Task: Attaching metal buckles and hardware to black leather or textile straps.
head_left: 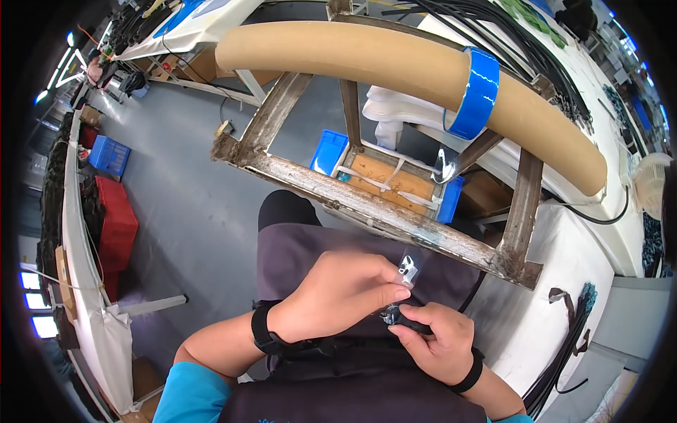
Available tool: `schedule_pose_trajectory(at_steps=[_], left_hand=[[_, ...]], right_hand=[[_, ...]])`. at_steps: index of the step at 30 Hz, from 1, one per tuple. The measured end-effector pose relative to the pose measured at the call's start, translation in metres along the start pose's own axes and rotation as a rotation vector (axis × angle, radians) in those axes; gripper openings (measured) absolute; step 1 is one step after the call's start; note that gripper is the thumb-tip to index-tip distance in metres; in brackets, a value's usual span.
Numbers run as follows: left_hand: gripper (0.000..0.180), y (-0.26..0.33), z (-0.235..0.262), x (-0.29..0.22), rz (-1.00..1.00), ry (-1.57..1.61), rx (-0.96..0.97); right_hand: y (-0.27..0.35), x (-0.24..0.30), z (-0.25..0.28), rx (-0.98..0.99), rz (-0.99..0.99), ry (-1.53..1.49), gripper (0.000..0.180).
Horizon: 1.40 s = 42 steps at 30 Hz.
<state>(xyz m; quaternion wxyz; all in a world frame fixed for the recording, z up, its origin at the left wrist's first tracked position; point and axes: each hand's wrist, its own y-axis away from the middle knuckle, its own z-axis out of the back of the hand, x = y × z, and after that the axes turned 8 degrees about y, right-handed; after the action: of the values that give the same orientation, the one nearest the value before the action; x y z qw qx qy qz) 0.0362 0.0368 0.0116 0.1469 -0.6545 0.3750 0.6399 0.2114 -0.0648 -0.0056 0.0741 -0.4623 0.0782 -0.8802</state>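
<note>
Left hand: the left hand (338,292) is closed in a pinch, thumb and forefinger gripping a small clear strip (409,268) that catches the light.
Right hand: the right hand (438,342) is closed around a short black piece (417,327), its shiny tip poking out toward the left thumb; the exact kind of piece is too small to tell.
Handling the strip: it would probably go best with the black piece steady, the clear strip flat and lightly taut, and the fingertips at its edge so it does not crease.
Where they lie: the strip stands just above the left fingertips; the black piece sits just below, between the hands, over the dark apron (293,257).
Beyond the hands: a worn metal frame (338,190) carries a curved cardboard tube (338,46) ringed by a blue band (481,92).
</note>
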Motion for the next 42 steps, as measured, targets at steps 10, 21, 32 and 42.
schedule_pose_trajectory(at_steps=[10, 21, 32, 42], left_hand=[[0.016, 0.011, 0.005, 0.01, -0.337, -0.158, 0.037], [0.015, 0.018, -0.005, 0.017, -0.056, 0.183, -0.052], [0.013, 0.008, -0.004, 0.01, -0.02, 0.286, -0.004], [0.013, 0.012, -0.002, 0.0, -0.068, 0.237, 0.041]], right_hand=[[-0.015, 0.009, 0.018, 0.102, -0.215, -0.155, 0.014], [-0.013, 0.014, 0.015, 0.128, -0.189, -0.185, 0.029], [-0.004, 0.01, 0.015, 0.045, -0.042, -0.03, 0.028], [-0.011, 0.007, 0.021, 0.085, -0.154, -0.181, 0.022]])
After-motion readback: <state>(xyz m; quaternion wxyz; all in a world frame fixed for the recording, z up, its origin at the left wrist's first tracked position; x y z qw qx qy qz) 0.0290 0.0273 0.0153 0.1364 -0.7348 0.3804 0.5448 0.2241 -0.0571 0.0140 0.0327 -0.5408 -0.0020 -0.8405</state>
